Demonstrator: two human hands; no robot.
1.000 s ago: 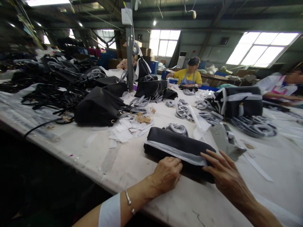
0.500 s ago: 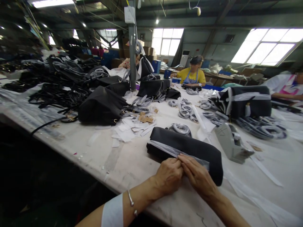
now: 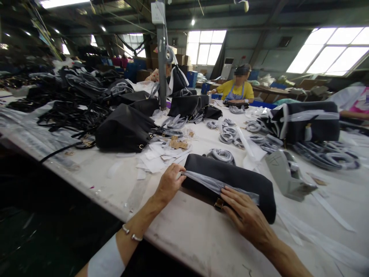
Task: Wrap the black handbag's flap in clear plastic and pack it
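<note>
A black handbag [image 3: 230, 171] lies on its side before me, a translucent plastic wrap strip [image 3: 206, 182] running along its length. At the bag's left end, my left hand [image 3: 170, 184] is closed, thumb and fingers pinching the end of that strip. My right hand [image 3: 245, 213] rests with fingers stretched out on the bag's front and the strip's right part. Just left of those fingers a gold-coloured clasp [image 3: 219, 203] shows at the bag's lower edge. The bag's underside is hidden.
A grey tape dispenser [image 3: 288, 175] stands right of the bag, coiled wrapped straps [image 3: 221, 156] behind it. Paper slips [image 3: 151, 159] and another black bag [image 3: 123, 129] lie left. Black bags and straps pile up far left. A co-worker in yellow [image 3: 236, 89] sits across the table by a post [image 3: 162, 61].
My left hand has moved left and away from my right hand to the bag's left end. The gold clasp has come into view. My right hand lies flatter, fingers stretched.
</note>
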